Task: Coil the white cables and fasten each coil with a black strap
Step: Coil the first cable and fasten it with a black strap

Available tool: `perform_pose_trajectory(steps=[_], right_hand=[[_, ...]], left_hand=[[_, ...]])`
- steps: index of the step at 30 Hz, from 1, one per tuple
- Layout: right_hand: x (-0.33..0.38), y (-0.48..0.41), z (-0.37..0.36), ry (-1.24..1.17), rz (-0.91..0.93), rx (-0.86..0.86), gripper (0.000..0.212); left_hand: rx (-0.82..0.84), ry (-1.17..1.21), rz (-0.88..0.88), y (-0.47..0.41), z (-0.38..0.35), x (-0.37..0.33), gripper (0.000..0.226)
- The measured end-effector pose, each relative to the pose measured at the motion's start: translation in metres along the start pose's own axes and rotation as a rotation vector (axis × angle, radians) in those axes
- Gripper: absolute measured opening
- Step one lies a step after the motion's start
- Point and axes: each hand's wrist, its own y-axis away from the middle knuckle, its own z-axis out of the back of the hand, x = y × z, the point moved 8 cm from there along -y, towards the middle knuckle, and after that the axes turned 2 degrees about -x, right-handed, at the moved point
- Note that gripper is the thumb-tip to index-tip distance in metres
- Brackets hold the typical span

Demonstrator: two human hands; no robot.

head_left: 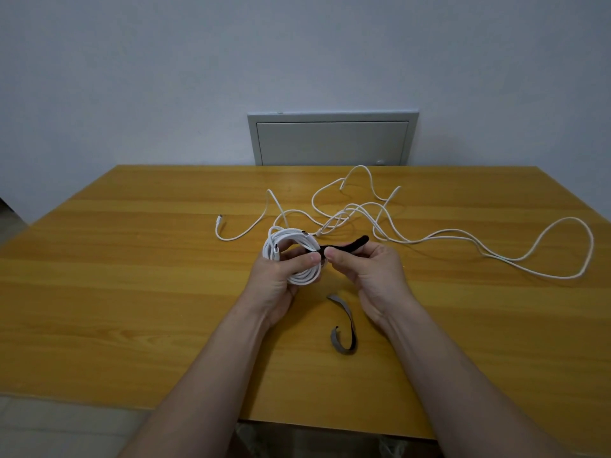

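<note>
Working from the left of the frame, we have the left hand (281, 276) just left of centre, its grip closed around the white coil (291, 256), thumb pressed across the loops so they stay stacked above the bench (132, 259). To its right, touching at the thumbs, the right hand (367, 269) pinches the black strap (347, 245) between thumb and fingers, the strap's free tail pointing up and to the right. We judge the step in hand to be fastening this first coil. To do it well, we should keep the left thumb clamped on the loops, draw the strap snug around the whole bundle rather than a few strands, and press the tail flat onto itself. Below the right hand, lower centre, a second strap (345, 328) lies curled on the bench, looking greyish in this light. Across the upper right, the loose white cables (463, 238) sprawl in tangled loops, with one plug end reaching toward centre left; these are not yet coiled.
</note>
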Motion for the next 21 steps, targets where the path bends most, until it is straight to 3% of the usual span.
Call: perform_pose_trajectory(steps=[6,12,21], right_hand=[[0.011,0.004,0.006,0.242,0.174,-0.131,0.012],[0.022,0.013,-0.001,0.536,0.411,-0.251,0.018],[0.017,0.011,-0.015,0.514,0.438,-0.035,0.006]], left_hand=[[-0.037,-0.066,-0.043,-0.004,0.007,0.002,0.039],[-0.107,-0.197,-0.184,-0.008,0.012,0.001,0.028],[-0.208,-0.142,-0.177,-0.015,0.027,0.003,0.027]])
